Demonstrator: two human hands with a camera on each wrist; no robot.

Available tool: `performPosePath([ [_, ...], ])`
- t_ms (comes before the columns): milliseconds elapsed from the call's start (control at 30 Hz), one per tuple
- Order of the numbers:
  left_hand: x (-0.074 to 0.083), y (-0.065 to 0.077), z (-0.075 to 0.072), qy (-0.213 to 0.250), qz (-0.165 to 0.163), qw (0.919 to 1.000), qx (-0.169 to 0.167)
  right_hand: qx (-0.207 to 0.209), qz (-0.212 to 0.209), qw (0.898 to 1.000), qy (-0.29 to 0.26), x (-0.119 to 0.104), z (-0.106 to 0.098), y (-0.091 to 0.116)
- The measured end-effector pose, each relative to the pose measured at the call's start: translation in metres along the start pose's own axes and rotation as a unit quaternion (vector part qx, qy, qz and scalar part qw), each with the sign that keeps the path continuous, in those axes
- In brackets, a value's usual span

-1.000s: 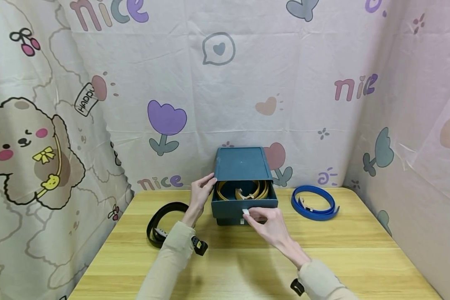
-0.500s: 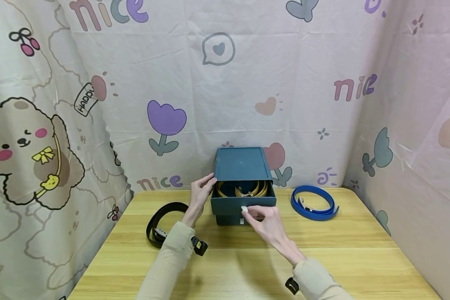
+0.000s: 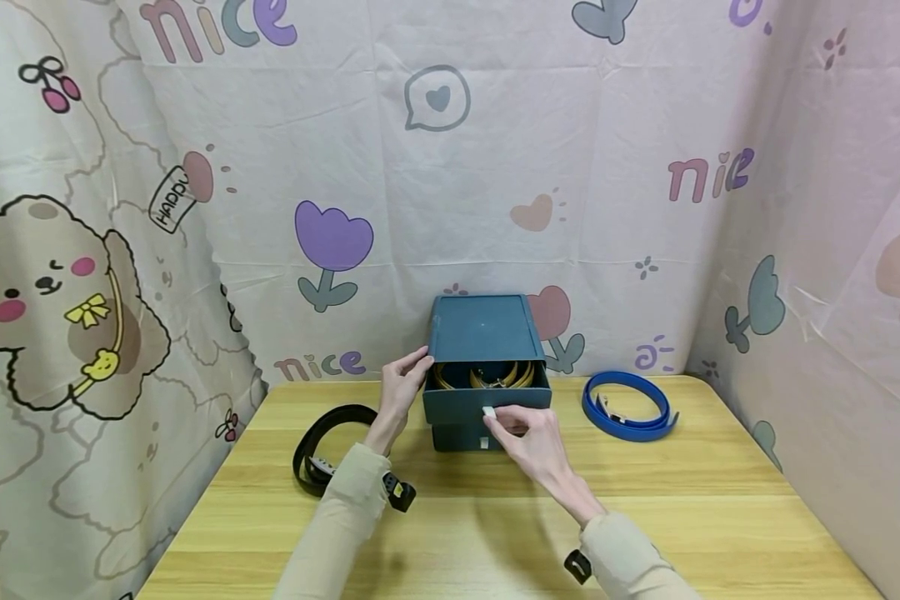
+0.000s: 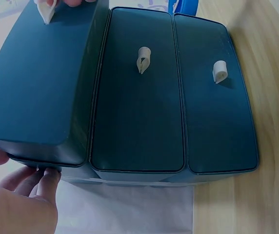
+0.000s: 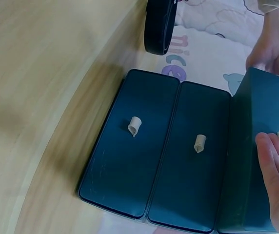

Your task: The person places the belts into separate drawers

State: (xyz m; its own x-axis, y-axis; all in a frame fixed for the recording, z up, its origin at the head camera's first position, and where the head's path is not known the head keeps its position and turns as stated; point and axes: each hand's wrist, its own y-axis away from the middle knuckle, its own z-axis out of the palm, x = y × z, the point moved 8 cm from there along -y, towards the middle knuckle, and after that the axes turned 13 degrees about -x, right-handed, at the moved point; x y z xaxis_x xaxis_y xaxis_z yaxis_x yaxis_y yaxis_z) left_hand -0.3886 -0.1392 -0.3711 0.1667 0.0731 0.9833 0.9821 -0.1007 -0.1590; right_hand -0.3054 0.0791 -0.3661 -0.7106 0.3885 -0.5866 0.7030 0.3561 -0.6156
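Note:
A dark teal drawer cabinet [image 3: 483,325] stands at the back of the table. Its top drawer [image 3: 453,406] is partly pulled out, and a coiled yellow belt [image 3: 527,374] with a metal buckle lies inside. My right hand [image 3: 534,437] pinches the white pull tab [image 3: 489,412] on that drawer's front between thumb and fingers. Against the cabinet's left side near the upper front corner rests my left hand [image 3: 397,396]; in the left wrist view its fingers [image 4: 47,184] touch the side wall. The middle drawer [image 4: 137,117] and bottom drawer [image 4: 220,122] sit flush, each with a white tab.
A coiled black belt [image 3: 304,442] lies on the wooden table [image 3: 450,533] to the left, partly behind my left forearm. To the right of the cabinet is a coiled blue belt [image 3: 633,432]. A printed cloth curtain [image 3: 450,200] hangs behind the table.
The top drawer has slid somewhat inward, with my right hand moving along at its tab. Less of the yellow belt shows now. My left hand has stayed in place.

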Motion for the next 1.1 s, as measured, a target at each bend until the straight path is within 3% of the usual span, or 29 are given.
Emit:
performPosePath([
  [300,0.009,0.005,0.001,0.001,-0.003,1.0,-0.001,-0.003,0.01,1.0,-0.002,0.007,0.001,-0.004],
  [467,0.03,0.019,0.005,-0.003,-0.005,0.9999,-0.01,0.004,0.009,1.0,-0.006,0.009,0.001,-0.006],
  [667,0.035,0.023,0.006,0.002,-0.008,0.9999,-0.01,0.0,0.015,1.0,-0.005,0.011,0.002,-0.01],
  [833,0.033,0.021,0.005,-0.001,-0.006,0.9999,-0.012,0.0,0.019,1.0,-0.007,0.013,0.003,-0.011],
  [1100,0.001,0.0,-0.001,0.009,-0.002,0.9999,-0.003,0.003,0.034,0.999,-0.003,0.017,0.003,-0.014],
])
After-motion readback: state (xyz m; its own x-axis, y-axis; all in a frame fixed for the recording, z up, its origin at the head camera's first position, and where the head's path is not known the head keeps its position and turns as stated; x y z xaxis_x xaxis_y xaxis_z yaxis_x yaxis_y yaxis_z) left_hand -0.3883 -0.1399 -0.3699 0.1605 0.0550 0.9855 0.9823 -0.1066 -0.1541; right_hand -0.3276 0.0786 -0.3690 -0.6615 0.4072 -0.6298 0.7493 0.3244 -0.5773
